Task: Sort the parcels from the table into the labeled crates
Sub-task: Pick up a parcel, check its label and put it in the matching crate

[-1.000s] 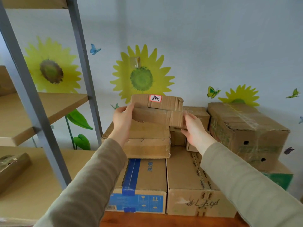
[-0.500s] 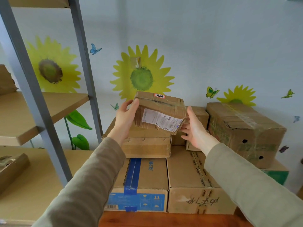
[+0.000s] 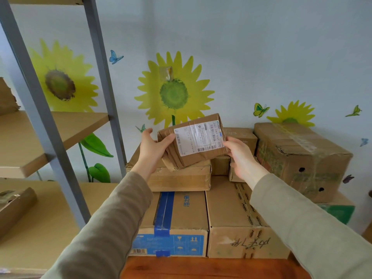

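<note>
**Head view: you hold one parcel between both hands**

Both your arms reach forward in grey-green sleeves. Your left hand (image 3: 153, 150) grips the left end of a small brown parcel (image 3: 193, 141), thumb curled over the near face and fingers behind it. Your right hand (image 3: 240, 156) holds the right end the same way, thumb on the front edge. The parcel is tilted, its white label (image 3: 199, 137) turned toward you, just above the stack.

Below your hands, cardboard boxes (image 3: 181, 214) are stacked on a wooden table (image 3: 201, 267). Right of your right hand stands a big box (image 3: 298, 158). Left of your left hand are metal-framed shelves (image 3: 60, 127). Beyond your hands is a pale wall (image 3: 261, 47) with a sunflower (image 3: 174, 91) sticker.
</note>
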Tool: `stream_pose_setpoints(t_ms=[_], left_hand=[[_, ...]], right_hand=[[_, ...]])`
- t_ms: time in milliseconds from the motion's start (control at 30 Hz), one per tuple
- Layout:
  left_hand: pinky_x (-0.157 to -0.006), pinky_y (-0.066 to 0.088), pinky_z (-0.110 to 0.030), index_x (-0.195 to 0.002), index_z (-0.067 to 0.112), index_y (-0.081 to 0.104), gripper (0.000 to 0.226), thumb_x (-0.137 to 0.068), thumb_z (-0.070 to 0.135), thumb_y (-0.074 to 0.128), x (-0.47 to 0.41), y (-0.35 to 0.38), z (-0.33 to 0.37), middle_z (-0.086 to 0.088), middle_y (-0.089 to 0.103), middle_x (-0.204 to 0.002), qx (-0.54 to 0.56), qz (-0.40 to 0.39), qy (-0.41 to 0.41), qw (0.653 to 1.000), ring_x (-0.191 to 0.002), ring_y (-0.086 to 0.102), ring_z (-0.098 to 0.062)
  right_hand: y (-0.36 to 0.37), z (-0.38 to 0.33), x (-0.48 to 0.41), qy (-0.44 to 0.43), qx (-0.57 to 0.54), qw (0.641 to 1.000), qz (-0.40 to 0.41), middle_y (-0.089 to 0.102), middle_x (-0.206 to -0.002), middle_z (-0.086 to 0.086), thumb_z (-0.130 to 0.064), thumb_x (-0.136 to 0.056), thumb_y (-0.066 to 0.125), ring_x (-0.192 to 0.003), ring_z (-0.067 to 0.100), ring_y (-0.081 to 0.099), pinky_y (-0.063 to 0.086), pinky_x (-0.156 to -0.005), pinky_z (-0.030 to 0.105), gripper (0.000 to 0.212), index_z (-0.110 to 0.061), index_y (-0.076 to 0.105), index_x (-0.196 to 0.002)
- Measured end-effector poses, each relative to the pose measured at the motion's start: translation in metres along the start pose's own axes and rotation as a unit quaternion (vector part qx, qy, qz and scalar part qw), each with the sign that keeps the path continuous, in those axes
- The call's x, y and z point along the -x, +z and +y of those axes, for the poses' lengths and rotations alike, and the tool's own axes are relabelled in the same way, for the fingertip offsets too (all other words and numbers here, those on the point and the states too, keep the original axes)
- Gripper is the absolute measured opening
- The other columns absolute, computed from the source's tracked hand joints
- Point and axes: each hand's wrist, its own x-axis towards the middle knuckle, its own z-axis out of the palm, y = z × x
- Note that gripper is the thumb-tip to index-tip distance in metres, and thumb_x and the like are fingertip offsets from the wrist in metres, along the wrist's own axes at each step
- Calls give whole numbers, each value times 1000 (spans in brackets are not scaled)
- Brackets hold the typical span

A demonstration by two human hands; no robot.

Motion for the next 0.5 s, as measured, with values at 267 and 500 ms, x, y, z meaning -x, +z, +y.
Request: stream_pose_setpoints(t_ms=[267,500], left_hand=[[-64,53,-34,-116,16,49,36,-88,34,63,15,3,-10,-3,59,-106,47,-18,-35,998,-87,59,-15],[-65,55,-34,-121,15,48,48,-85,40,65,30,10,-15,-5,59,-110,7,-86,-95,992,-95,63,-25]], right_hand=[[21,10,14,32,-91,994,59,53,-117,1,-23,-88,65,-118,23,47,35,-105,39,53,-11,43,-135],[36,24,25,63,-144,988,3,63,-121,8,-23,-88,65,-108,23,59,48,-93,43,44,-14,51,-129]])
